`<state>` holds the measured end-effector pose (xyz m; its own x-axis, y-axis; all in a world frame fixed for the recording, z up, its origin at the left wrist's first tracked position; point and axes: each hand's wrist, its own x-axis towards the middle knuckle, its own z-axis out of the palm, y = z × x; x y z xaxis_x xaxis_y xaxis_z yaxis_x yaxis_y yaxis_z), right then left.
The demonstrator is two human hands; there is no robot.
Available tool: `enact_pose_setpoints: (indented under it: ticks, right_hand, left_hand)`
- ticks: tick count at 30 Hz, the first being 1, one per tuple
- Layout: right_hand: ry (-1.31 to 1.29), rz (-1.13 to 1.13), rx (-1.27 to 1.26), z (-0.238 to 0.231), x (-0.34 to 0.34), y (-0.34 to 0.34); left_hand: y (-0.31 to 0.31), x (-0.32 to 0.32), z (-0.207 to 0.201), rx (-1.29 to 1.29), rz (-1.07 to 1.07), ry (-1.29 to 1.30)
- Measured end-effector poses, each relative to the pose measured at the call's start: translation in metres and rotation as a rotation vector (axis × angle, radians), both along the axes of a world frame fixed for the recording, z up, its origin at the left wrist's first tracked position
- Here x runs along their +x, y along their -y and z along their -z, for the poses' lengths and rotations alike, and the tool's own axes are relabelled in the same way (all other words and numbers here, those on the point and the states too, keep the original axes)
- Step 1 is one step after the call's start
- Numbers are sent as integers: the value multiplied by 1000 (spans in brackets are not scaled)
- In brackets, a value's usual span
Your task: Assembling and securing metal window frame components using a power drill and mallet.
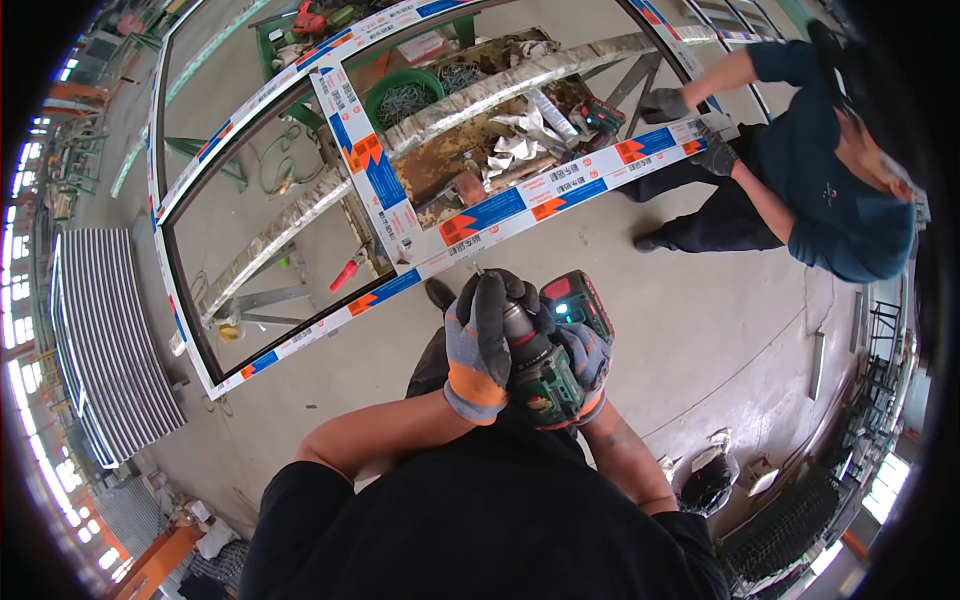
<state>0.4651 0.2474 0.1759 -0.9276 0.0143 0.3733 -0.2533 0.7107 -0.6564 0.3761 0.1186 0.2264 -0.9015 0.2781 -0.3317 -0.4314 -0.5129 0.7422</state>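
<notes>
A dark green cordless drill (548, 388) is held in front of my chest, its thin bit pointing away toward the frame. My left hand (478, 355), in a grey and orange glove, closes around the drill's front end, and its fingers cover much of the chuck. Around the drill's grip wraps my right hand (588, 358), in a matching glove; the fingers are partly hidden. A battery (580, 303) with a lit blue-green light sticks out beyond it. Just past the bit lies the near rail of a large window frame (500, 236), covered in printed protective film.
At the right, a co-worker (830, 170) in dark gloves holds the frame's end. Beneath the frame are padded curved supports (520, 90), a green bowl of screws (403, 100) and another drill (600, 118). Stacked metal profiles (115, 345) stand at the left.
</notes>
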Motion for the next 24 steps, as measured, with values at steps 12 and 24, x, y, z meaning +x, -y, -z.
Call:
enact_pose_setpoints:
  ticks: [12, 24]
  right_hand:
    - [246, 151, -455, 78, 27, 15]
    - [-71, 125, 88, 152, 45, 6]
  left_hand:
    - [12, 16, -11, -161, 296, -200]
    - [14, 13, -12, -149, 369, -249]
